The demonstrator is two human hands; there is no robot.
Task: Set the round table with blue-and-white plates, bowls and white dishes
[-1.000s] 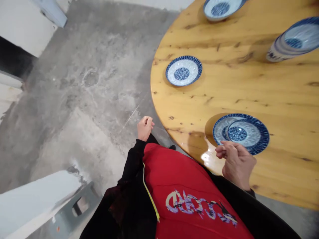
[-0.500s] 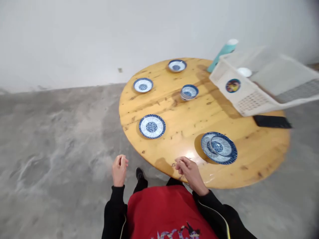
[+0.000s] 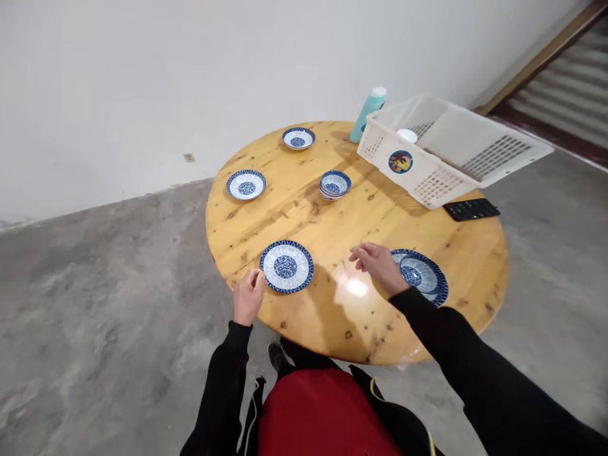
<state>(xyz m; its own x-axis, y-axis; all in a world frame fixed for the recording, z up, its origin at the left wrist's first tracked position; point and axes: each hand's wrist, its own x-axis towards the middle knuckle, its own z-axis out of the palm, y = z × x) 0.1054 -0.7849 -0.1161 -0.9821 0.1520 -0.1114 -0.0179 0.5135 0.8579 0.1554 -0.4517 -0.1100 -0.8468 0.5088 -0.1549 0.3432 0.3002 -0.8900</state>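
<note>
My left hand (image 3: 249,296), loosely closed with nothing seen in it, is at the left edge of a blue-and-white plate (image 3: 285,266). Whether the fingertips touch the rim, I cannot tell. Over the table, my right hand (image 3: 377,263) has bent fingers a little apart and holds nothing visible. Beside and partly behind it lies another blue-patterned plate with a bowl (image 3: 411,275) on it, partly hidden by my wrist and sleeve. Farther back, a small stack of bowls (image 3: 335,184) stands near the middle of the round wooden table (image 3: 294,215).
Two more patterned dishes stand toward the back left: a dish (image 3: 246,185) and a farther dish (image 3: 298,138). At the back right are a turquoise bottle (image 3: 367,117), a white plastic basket (image 3: 439,180) with a white item inside, and a black flat object (image 3: 470,209).
Both my hands have moved forward, the left up to the near plate and the right out over the table. My view has shifted to the right. The dishes appear unmoved on the table.
</note>
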